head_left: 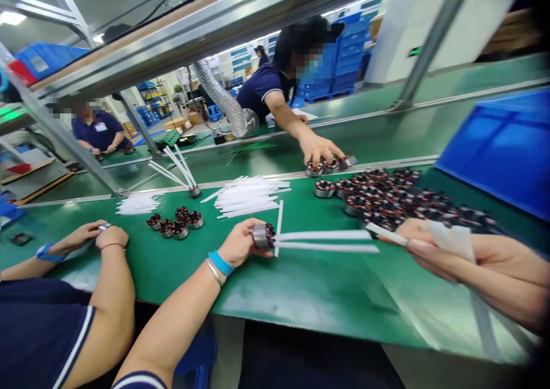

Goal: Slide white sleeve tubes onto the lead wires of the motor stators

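- Tubes (326,236) — I see several jutting from this coil (260,235), left hand (238,244) clasping it
- Right hand (481,271) pinching another tube (387,234)
- Heaped coils (378,200) beyond — none visible

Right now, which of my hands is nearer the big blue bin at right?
Right. Your right hand is on the near side of the blue bin; your left hand, holding a motor stator, is much farther left.

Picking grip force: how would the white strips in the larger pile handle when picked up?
Probably light: the white strips look thin. Likely fairly stiff: those rising from the round part between the piles look straight. Apt to scatter: they're loosely heaped, ends uneven.
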A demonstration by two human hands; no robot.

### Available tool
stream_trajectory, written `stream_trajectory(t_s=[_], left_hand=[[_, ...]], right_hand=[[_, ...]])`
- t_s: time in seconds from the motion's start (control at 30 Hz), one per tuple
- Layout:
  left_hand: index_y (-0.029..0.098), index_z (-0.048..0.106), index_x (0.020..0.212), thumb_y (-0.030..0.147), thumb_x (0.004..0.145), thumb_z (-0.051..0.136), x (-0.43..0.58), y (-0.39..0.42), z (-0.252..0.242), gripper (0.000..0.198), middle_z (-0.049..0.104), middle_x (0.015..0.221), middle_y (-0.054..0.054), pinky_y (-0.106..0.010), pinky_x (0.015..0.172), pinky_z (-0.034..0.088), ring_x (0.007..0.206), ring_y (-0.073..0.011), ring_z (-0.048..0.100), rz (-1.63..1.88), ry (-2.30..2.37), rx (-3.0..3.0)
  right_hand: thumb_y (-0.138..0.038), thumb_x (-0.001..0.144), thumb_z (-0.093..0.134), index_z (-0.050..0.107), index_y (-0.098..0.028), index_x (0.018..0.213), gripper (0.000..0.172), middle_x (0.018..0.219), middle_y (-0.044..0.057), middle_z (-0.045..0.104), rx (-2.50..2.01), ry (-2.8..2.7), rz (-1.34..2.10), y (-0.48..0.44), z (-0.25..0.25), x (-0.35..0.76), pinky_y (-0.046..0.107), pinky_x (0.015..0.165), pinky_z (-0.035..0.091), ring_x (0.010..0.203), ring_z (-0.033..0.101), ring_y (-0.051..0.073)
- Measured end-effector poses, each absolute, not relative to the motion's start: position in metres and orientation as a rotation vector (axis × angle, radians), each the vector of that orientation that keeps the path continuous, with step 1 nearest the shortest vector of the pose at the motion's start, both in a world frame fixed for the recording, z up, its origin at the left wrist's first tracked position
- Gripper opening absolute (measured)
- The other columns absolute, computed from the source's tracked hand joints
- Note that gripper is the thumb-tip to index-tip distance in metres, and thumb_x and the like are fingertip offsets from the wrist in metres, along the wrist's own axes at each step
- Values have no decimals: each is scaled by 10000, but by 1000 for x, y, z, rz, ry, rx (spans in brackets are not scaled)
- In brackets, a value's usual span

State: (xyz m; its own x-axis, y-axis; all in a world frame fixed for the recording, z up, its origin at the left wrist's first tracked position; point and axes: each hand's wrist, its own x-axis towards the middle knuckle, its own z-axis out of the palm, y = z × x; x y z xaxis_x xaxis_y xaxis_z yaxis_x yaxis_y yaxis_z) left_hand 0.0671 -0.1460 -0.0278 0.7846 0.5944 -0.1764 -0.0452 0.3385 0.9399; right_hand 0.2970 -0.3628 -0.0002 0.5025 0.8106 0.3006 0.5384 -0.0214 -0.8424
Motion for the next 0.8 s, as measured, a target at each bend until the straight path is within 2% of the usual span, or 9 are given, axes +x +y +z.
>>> stream_trajectory(t_s=[0.1, 0.2, 0.3, 0.4, 0.5, 0.57, 0.67, 0.73, 0.8], left_hand=[[120, 582, 767, 278, 405, 859, 69, -150, -29, 483, 643, 645, -28, -297, 488, 547, 539, -143, 607, 395, 547, 1133], [116, 572, 737, 311, 422, 862, 72, -149, -36, 470, 643, 633, -35, -289, 477, 543, 521, -136, 601, 359, 568, 1107], [113, 573, 761, 289, 500, 838, 72, -147, -41, 412, 671, 697, -61, -265, 469, 542, 532, -139, 619, 312, 567, 1094], [148, 568, 988, 233, 565, 814, 70, -145, -43, 497, 683, 744, -47, -269, 479, 556, 534, -152, 642, 222, 510, 1090], [259, 374, 1288, 241, 672, 755, 68, -146, -41, 725, 680, 761, -13, -270, 487, 561, 527, -153, 653, 160, 440, 1099], [231, 429, 1246, 252, 701, 731, 69, -148, -41, 623, 677, 780, -25, -261, 488, 560, 539, -154, 658, 142, 444, 1116], [144, 593, 995, 223, 686, 723, 71, -152, -41, 345, 673, 789, -47, -263, 503, 563, 557, -162, 662, 133, 495, 1119], [139, 627, 958, 191, 679, 696, 72, -154, -40, 292, 674, 804, -51, -278, 537, 569, 591, -170, 669, 162, 525, 1087], [144, 645, 983, 167, 653, 665, 73, -156, -39, 331, 677, 832, -56, -310, 582, 578, 651, -188, 677, 190, 522, 1018]], right_hand=[[-574, 717, 629, 738, -251, 801, 351, 789, 60, 682, -1622, -1484, 484, -317, 6, 301, 297, 636, 510, 727, 616, 214], [-604, 700, 614, 737, -213, 752, 413, 720, 79, 684, -1565, -1559, 664, -283, 15, 301, 322, 570, 509, 646, 616, 220], [-628, 625, 665, 712, -206, 663, 426, 656, 79, 667, -1500, -1390, 626, -272, 15, 311, 297, 513, 496, 574, 593, 193], [-612, 641, 660, 690, -207, 626, 406, 607, 66, 635, -1498, -1399, 669, -274, 8, 317, 272, 467, 466, 527, 561, 171], [-537, 751, 576, 649, -193, 630, 372, 577, 25, 578, -1460, -1543, 936, -273, -2, 304, 250, 479, 421, 517, 505, 141], [-507, 776, 549, 628, -191, 654, 348, 561, -6, 534, -1454, -1532, 1050, -269, -11, 289, 229, 465, 374, 503, 453, 120], [-471, 755, 565, 628, -193, 675, 297, 551, -27, 504, -1446, -1447, 1110, -264, -25, 270, 211, 453, 341, 493, 417, 105], [-437, 744, 567, 618, -183, 662, 271, 528, -33, 482, -1446, -1377, 1130, -263, -33, 260, 208, 442, 322, 472, 392, 94], [-433, 720, 585, 589, -178, 637, 269, 484, -47, 434, -1464, -1265, 1126, -262, -39, 253, 204, 412, 289, 437, 347, 83]])
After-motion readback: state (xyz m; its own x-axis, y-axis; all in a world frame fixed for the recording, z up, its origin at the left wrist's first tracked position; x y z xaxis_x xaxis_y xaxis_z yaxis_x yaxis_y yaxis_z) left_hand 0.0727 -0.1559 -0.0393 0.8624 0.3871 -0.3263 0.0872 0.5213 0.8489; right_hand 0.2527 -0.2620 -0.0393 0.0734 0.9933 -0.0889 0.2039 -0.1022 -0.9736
